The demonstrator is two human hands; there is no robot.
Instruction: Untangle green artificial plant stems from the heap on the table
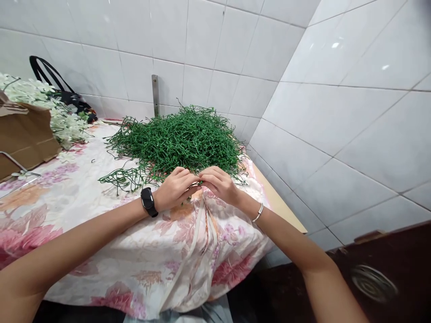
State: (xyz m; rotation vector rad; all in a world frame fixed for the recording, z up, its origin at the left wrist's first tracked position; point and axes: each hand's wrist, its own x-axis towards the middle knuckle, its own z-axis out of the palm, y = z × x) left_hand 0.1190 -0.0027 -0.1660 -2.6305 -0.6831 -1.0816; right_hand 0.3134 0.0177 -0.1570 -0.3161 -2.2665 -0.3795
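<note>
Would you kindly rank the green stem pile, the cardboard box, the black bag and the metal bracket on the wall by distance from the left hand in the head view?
From the left hand:
1. Green stem pile, just behind the fingers, touching them.
2. Metal bracket, on the tiled wall behind the pile.
3. Black bag, back left by the wall.
4. Cardboard box, far left edge of the table.

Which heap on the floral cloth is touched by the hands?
The big heap of green plastic stems; the white flower heap lies apart, far left.
</note>
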